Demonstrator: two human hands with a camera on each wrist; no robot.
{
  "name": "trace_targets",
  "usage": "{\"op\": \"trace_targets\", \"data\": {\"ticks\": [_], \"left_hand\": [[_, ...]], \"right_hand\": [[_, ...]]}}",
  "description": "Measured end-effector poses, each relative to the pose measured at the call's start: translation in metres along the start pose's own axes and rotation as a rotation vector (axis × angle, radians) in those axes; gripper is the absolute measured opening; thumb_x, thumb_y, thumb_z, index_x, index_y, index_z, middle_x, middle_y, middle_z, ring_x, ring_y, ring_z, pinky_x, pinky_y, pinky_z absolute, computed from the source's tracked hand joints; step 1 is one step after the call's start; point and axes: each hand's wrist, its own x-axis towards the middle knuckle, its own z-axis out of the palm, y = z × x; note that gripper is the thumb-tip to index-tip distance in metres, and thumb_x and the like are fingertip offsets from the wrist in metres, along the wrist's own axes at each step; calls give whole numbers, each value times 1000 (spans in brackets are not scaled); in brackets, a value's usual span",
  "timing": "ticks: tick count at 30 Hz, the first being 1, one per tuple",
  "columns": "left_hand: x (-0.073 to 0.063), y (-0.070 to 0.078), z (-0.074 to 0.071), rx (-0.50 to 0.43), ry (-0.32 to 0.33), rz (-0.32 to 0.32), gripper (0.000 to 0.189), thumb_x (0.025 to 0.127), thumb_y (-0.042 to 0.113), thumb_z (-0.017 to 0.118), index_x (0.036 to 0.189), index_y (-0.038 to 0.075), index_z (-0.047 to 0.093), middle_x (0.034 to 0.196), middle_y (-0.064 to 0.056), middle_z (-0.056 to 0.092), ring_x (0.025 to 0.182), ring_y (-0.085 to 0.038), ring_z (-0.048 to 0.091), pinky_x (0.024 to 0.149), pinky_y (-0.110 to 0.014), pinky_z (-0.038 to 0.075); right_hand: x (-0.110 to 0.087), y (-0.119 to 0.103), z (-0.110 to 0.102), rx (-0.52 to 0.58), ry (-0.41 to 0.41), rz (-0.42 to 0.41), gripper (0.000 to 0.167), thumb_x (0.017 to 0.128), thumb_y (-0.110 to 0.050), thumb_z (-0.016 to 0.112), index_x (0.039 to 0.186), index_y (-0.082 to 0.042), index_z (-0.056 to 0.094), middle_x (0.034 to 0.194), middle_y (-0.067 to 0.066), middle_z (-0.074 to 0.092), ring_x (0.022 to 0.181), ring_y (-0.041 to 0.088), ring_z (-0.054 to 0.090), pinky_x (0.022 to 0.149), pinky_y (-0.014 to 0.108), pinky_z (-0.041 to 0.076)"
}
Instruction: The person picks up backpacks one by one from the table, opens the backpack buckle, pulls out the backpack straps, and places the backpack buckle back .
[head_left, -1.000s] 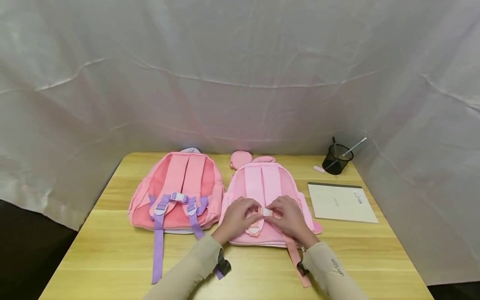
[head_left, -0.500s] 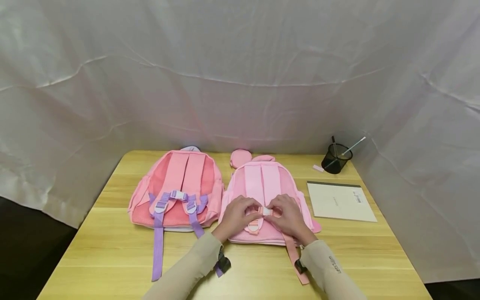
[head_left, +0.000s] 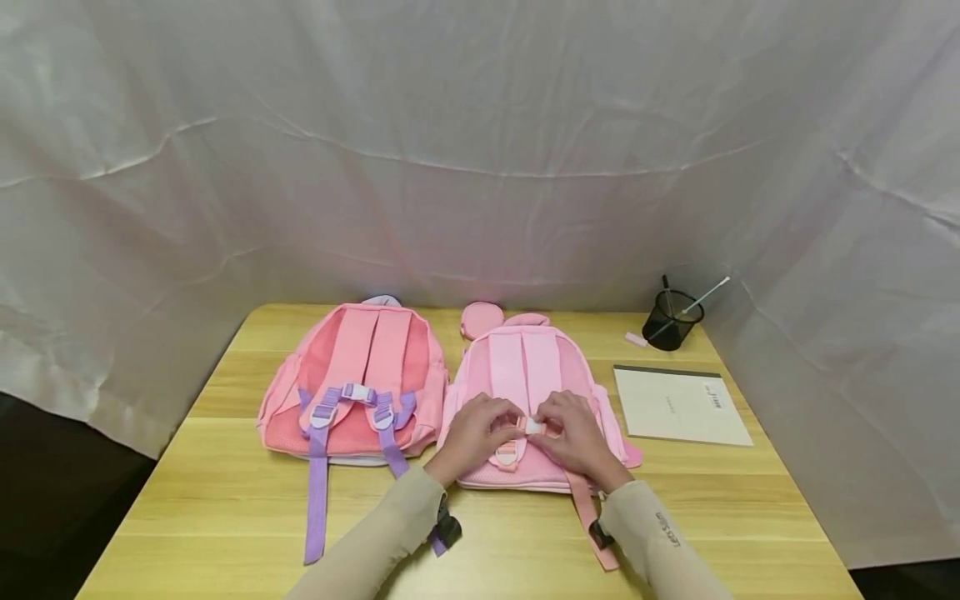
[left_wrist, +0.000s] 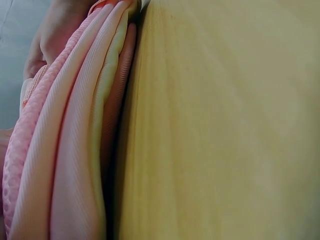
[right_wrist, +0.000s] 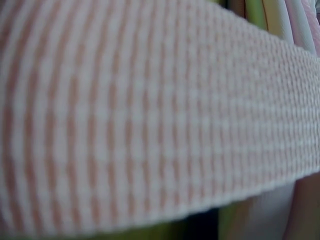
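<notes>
A pink backpack (head_left: 558, 367) lies on the table with its strap side up. Over its lower middle, both hands meet at the white side-release buckle (head_left: 533, 426) on the orange chest strap. My left hand (head_left: 476, 433) pinches the buckle's left end between thumb and fingers; my right hand (head_left: 576, 432) pinches the right end, with the fingertips of both close together. In the left wrist view the backpack's layered edge (left_wrist: 75, 130) stands against the tabletop. Orange webbing (right_wrist: 160, 115) fills most of the right wrist view and hides that hand.
To the left lies a coral backpack (head_left: 431, 367) with purple straps (head_left: 317, 500) trailing toward the front. A round pink pouch (head_left: 482, 320) sits behind the pink backpack. On the right are a notebook (head_left: 678, 408), an eraser (head_left: 635, 339) and a black mesh pen cup (head_left: 667, 329).
</notes>
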Motion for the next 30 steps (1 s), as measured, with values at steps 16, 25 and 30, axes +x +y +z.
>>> {"op": "trace_targets", "data": {"ticks": [16,25,30], "left_hand": [[1,-3,1,-40,30,-4,22,91,34,78,109,23,73,84,9,61,79,-6,52,70,-23,43],[1,-1,-1,-69,36,-47,23,93,33,76,112,20,71,89,8,65,79,-7,51,70,-24,42],[0,-1,-1,-64,43,-45,22,95,31,75,113,19,70,91,7,65,80,-7,51,71,-25,42]], "right_hand": [[4,4,-2,66,-13,-3,19,78,-16,84,81,-22,66,78,-6,51,80,10,42,78,33,35],[3,1,-7,190,8,93,19,79,-10,84,85,-19,69,83,-3,57,81,13,46,76,31,40],[2,1,-7,247,7,173,16,83,-11,83,88,-20,70,87,-4,61,83,14,51,78,30,43]]}}
